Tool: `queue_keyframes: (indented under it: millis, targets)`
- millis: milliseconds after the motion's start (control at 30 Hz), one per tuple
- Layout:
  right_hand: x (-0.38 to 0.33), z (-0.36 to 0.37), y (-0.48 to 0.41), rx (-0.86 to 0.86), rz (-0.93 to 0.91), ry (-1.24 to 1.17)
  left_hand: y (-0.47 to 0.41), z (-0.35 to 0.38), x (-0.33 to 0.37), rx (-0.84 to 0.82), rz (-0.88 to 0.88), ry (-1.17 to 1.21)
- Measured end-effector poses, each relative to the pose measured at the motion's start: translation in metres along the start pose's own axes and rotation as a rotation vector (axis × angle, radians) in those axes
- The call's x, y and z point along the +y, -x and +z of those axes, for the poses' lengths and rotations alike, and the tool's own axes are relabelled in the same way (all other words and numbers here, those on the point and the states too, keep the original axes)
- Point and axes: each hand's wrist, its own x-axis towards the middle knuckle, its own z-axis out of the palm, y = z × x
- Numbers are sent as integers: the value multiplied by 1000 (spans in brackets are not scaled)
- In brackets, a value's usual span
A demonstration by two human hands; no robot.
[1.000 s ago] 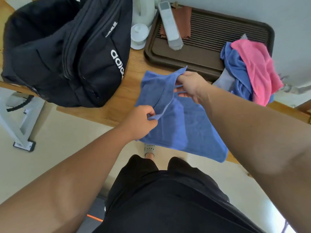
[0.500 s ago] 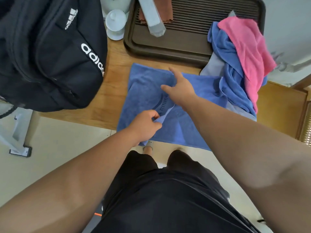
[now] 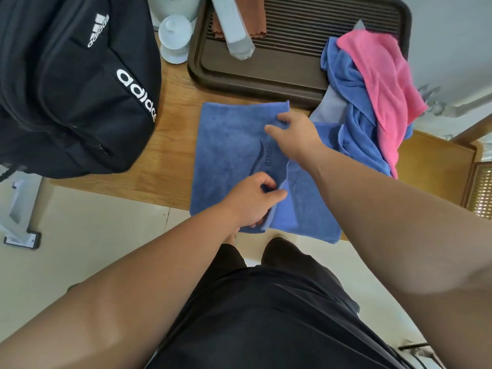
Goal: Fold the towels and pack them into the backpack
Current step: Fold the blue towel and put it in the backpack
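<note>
1. Lying on the wooden table (image 3: 173,83) w/ its near edge hanging over the front, a blue towel (image 3: 231,145) is seen partly folded. A flap is laid across from the left, and a dark logo is shown on it.
2. L hand (image 3: 250,201): fingers are curled, and the flap's edge is pinched btw thumb and fingers at the near end, by the table's front edge.
3. R hand (image 3: 295,134): fingers are bent, and the same edge is gripped at the far end, near the flap's far corner.
4. Black backpack (image 3: 66,89) is stood on the table's left end, apart from the towel. Whether its main zip is open can't be told.
5. Pile of unfolded towels is heaped at right, just beside the spread one, w/ a pink towel (image 3: 380,75) on top of blue cloth (image 3: 356,134). It is partly rested on the brown tray (image 3: 279,75).
6. White lidded cup (image 3: 174,38) is set btw backpack and tray.
</note>
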Motion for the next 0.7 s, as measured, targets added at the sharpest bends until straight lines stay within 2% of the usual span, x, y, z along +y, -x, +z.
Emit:
queue_keyframes:
  millis: [67, 133, 233, 300, 367, 500, 600, 700]
  targets:
    - [14, -1, 0, -85, 65, 86, -7, -3, -5, 31, -34, -173]
    - [24, 1, 6, -119, 68, 151, -14, -14, -15, 181, -12, -440]
    - [34, 9, 24, -90, 47, 201, -21, -35, -35, 434, 80, -701]
    - [43, 16, 36, -55, 66, 192, -23, -44, -48, 532, 109, -827]
    - [52, 21, 45, -36, 99, 191, -25, -48, -57, 528, 70, -943]
    - [60, 21, 57, -108, 150, 205, -31, -46, -72, 371, 20, -1125]
    - [63, 19, 65, -179, 153, 242, -29, -46, -83, 350, 91, -1209]
    - [64, 18, 75, -343, 161, 284, -26, -47, -92, 310, 209, -1264]
